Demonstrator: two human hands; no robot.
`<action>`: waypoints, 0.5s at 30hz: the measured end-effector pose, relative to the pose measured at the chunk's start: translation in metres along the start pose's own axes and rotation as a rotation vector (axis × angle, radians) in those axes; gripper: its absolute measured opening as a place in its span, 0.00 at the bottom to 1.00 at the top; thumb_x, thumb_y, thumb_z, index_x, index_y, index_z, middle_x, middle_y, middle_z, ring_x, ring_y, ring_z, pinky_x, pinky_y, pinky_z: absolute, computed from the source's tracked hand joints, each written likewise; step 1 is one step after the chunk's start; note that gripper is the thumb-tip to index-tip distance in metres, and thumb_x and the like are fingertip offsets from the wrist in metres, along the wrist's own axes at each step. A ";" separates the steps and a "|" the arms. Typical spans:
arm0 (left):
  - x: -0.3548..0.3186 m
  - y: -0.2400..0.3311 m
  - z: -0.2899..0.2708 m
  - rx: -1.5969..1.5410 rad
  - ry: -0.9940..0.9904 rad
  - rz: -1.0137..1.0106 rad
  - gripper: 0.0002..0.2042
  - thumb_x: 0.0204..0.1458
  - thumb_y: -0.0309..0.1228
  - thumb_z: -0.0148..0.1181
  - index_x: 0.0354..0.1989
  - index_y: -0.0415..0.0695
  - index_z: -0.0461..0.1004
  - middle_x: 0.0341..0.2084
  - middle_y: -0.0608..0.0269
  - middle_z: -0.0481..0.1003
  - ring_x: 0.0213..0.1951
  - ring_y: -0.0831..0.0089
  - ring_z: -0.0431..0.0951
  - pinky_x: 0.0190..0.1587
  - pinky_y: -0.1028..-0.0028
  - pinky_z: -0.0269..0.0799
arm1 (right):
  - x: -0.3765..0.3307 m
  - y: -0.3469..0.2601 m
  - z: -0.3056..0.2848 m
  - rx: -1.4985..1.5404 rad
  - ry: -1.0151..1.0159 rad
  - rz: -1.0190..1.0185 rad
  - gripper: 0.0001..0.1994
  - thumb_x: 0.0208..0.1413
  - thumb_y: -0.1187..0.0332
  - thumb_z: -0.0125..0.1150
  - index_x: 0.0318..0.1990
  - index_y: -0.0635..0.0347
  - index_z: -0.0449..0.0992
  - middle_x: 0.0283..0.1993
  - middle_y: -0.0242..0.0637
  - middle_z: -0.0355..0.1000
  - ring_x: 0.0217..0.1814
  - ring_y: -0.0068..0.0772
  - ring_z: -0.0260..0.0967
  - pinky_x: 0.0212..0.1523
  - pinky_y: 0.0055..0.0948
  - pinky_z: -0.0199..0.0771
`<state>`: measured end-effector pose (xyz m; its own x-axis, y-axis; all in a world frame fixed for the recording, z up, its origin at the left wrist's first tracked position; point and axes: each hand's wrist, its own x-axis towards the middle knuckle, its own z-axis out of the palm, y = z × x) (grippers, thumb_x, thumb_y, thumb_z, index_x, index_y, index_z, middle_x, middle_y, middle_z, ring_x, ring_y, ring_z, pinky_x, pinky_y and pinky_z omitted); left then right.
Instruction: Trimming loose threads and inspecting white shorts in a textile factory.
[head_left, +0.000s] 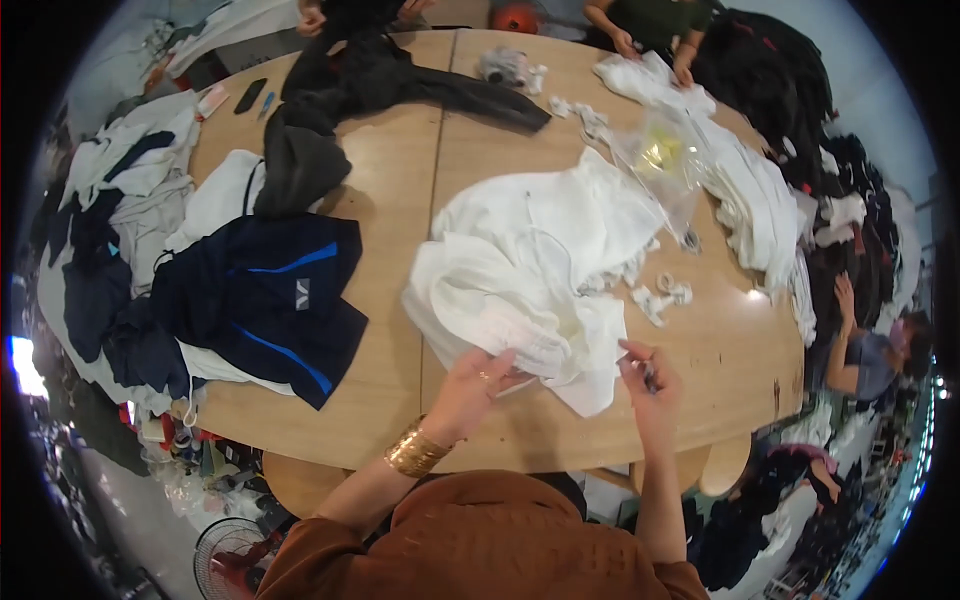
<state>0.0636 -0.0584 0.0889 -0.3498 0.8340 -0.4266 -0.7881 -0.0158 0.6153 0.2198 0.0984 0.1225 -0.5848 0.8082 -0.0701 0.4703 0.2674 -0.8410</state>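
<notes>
The loose, crumpled white cloth garment (pixel 540 225) lies bunched on the pale wooden surface (pixel 720 400), directly before the person, its near folds under both hands. The left hand (pixel 475 388), with a gold bracelet (pixel 415 450) at its wrist, is closed on the near edge of the cloth, thumb above and fingers partly tucked beneath. The right hand (pixel 655 400) is curled around a small dark object (pixel 650 380), too small to identify, its thumb and forefinger drawn together at the garment's right edge; whether they pinch the fabric I cannot tell. For good handling, the left hand would best serve as the anchor, holding the edge flat while the right works along it in short stretches, so that no hidden fold gets caught underneath. The dark object, if it has a sharp end, should point away from the cloth and from the left fingers. Soft, slack fabric like this probably slides and rumples easily, so smoothing the heap first would help. The small white cloth scraps (pixel 662 298) just beside it could tangle in the folds, and are better pushed aside.
</notes>
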 end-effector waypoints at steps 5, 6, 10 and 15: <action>-0.006 0.008 0.025 0.046 -0.052 0.038 0.17 0.57 0.27 0.37 0.54 0.34 0.54 0.50 0.52 0.63 0.51 0.60 0.66 0.56 0.60 0.59 | 0.002 -0.008 -0.014 0.232 0.026 -0.061 0.06 0.51 0.74 0.53 0.35 0.64 0.75 0.25 0.30 0.66 0.20 0.15 0.53 0.22 0.17 0.54; -0.010 0.005 0.029 0.047 -0.050 0.031 0.17 0.57 0.27 0.37 0.54 0.34 0.54 0.50 0.52 0.63 0.51 0.60 0.66 0.56 0.60 0.59 | 0.000 -0.013 -0.015 0.234 0.027 -0.053 0.06 0.51 0.74 0.53 0.35 0.64 0.75 0.25 0.30 0.66 0.20 0.15 0.53 0.22 0.17 0.54; -0.023 0.006 0.039 0.003 -0.097 0.049 0.17 0.57 0.29 0.38 0.53 0.33 0.56 0.50 0.52 0.63 0.51 0.62 0.65 0.54 0.62 0.60 | -0.011 -0.036 -0.019 0.295 0.029 -0.058 0.05 0.50 0.75 0.53 0.34 0.63 0.75 0.28 0.31 0.66 0.20 0.15 0.55 0.22 0.16 0.55; -0.023 0.011 0.048 -0.052 -0.157 0.029 0.17 0.57 0.30 0.39 0.52 0.32 0.56 0.50 0.51 0.63 0.52 0.61 0.64 0.56 0.61 0.58 | -0.008 -0.040 -0.014 0.232 0.041 -0.221 0.07 0.46 0.78 0.57 0.33 0.60 0.76 0.30 0.30 0.66 0.22 0.14 0.56 0.20 0.16 0.55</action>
<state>0.0872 -0.0511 0.1367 -0.2924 0.9087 -0.2980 -0.8053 -0.0659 0.5892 0.2152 0.0888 0.1641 -0.6267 0.7655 0.1459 0.1685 0.3159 -0.9337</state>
